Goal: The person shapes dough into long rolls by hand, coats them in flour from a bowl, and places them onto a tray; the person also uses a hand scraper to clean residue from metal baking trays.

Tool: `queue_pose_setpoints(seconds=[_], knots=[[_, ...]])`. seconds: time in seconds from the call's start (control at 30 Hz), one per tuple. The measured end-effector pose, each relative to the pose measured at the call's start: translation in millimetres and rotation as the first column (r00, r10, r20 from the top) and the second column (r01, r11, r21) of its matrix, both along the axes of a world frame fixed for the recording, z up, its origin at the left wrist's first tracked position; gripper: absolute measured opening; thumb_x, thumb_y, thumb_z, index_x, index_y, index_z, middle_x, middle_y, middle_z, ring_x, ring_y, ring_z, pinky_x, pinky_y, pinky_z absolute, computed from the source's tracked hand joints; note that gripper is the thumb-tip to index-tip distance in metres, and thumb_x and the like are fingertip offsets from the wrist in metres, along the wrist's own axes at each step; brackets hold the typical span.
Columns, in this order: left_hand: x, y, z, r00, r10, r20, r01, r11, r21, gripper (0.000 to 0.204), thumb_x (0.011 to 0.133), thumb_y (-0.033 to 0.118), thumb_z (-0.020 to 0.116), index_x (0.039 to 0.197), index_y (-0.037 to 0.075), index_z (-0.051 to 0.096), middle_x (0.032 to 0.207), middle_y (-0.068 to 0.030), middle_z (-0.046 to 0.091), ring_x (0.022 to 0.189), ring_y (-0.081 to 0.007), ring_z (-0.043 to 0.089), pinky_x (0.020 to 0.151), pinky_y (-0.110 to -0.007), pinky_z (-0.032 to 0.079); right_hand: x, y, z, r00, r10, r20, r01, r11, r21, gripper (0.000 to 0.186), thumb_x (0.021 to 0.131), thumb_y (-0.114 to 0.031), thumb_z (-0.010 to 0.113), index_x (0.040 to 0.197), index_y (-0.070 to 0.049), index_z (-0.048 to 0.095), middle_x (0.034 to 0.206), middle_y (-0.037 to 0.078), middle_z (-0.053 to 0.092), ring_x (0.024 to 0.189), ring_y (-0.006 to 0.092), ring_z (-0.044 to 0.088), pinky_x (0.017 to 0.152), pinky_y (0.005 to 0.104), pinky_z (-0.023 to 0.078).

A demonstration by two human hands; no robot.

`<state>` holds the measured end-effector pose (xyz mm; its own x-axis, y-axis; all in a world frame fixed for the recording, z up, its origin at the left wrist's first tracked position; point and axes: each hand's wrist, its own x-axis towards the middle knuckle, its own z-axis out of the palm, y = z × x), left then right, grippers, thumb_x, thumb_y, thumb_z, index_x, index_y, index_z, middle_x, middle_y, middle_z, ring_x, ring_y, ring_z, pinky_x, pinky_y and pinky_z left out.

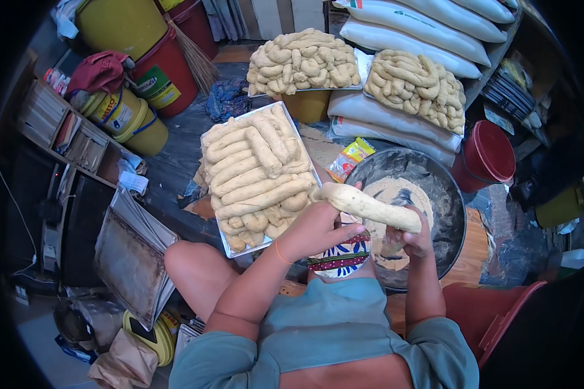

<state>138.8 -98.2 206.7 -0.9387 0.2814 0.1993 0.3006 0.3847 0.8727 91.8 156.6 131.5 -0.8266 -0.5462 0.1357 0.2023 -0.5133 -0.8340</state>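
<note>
A thick roll of pale dough (pixel 373 207) is held up in front of me, slanting slightly down to the right. My left hand (pixel 323 228) supports its left end, fingers partly hidden beneath it and thumb stretched out. Around the right end, my right hand (pixel 420 238) is closed. Beneath the roll is a wide black basin (pixel 453 223) with light brown crumbs or flour (pixel 416 190) inside. To the left, a white tray (pixel 300 135) carries several long dough rolls (pixel 250 188) laid side by side and stacked, with shorter pieces near its closer end.
Behind stand two more heaped dough piles (pixel 303 61) (pixel 415 87), near stacked white sacks (pixel 409 42). A small yellow-orange packet (pixel 352 157) lies by the basin. Red buckets (pixel 490 152) (pixel 506 311) stand right; baking trays (pixel 133 259) lean at left beside shelves.
</note>
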Motion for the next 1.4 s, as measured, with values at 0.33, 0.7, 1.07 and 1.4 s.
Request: queue_pose_setpoints(seconds=[0.33,0.7,1.07,1.4], knots=[[37.2,-41.6,41.1,0.975,0.166,0.150,-0.018,0.729,-0.685,0.047,0.082,0.046,0.064,0.090,0.000,0.063,0.093,-0.0223,0.065,0.074,-0.0367,0.065,0.066,-0.046,0.050,20.8,-24.3,44.1,0.986,0.112,-0.124,-0.116,0.993,-0.029,0.049,0.067,-0.025,0.084,0.093,0.001,0.051,0.076,0.013,0.061,0.062,0.0176,0.060,0.054,0.0303,0.047],[25.0,-64.4,17.3,0.953,0.187,-0.237,-0.274,0.865,-0.420,0.068,0.080,0.036,0.070,0.138,0.013,0.044,0.145,-0.0314,0.027,0.109,-0.0474,0.054,0.097,-0.044,0.043,13.7,-26.9,35.9,0.955,0.153,-0.253,-0.089,0.964,0.249,0.052,0.069,-0.041,0.082,0.092,0.000,0.059,0.076,0.008,0.064,0.064,0.0137,0.062,0.057,0.0265,0.048],[24.6,-71.9,-2.2,0.990,0.036,0.135,0.038,0.860,-0.508,0.050,0.082,0.036,0.067,0.116,0.000,0.055,0.145,-0.0291,0.029,0.112,-0.0460,0.052,0.097,-0.043,0.043,11.6,-29.8,31.2,0.948,0.166,-0.272,-0.056,0.927,0.371,0.049,0.069,-0.039,0.081,0.090,-0.001,0.058,0.077,0.005,0.061,0.066,0.0122,0.057,0.057,0.0269,0.044],[12.9,-78.9,-10.0,0.978,0.076,-0.195,-0.153,0.893,-0.423,0.057,0.082,0.030,0.068,0.132,0.006,0.051,0.149,-0.0249,0.026,0.124,-0.0445,0.044,0.105,-0.043,0.036,8.2,-38.0,29.4,0.945,0.163,-0.284,-0.029,0.906,0.423,0.047,0.072,-0.040,0.078,0.095,-0.002,0.063,0.083,0.004,0.060,0.079,0.0129,0.056,0.068,0.0273,0.043]])
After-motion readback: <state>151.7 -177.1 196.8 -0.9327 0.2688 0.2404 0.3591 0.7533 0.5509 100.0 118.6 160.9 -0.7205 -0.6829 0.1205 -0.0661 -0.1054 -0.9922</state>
